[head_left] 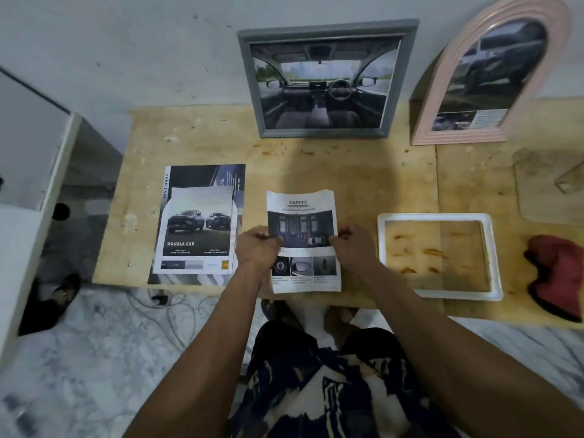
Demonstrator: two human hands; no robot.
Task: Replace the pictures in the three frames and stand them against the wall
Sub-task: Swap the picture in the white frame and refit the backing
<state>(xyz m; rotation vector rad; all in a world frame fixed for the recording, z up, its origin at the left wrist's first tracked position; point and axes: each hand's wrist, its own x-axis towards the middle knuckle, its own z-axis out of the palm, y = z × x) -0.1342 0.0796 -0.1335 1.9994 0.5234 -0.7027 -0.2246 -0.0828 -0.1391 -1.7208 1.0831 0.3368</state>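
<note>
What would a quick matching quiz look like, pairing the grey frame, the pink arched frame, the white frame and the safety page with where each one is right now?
Things:
1. grey frame
2. pink arched frame
3. white frame
4. safety page

Places:
A. flat on the table, empty
B. held in both hands
C. against the wall, far right
D. against the wall, centre

Pairs: 1-D, 2-C, 3-A, 4-B

Dim, flat indoor light, soft overall blur, wide-angle bending at edges — corners darkened
</note>
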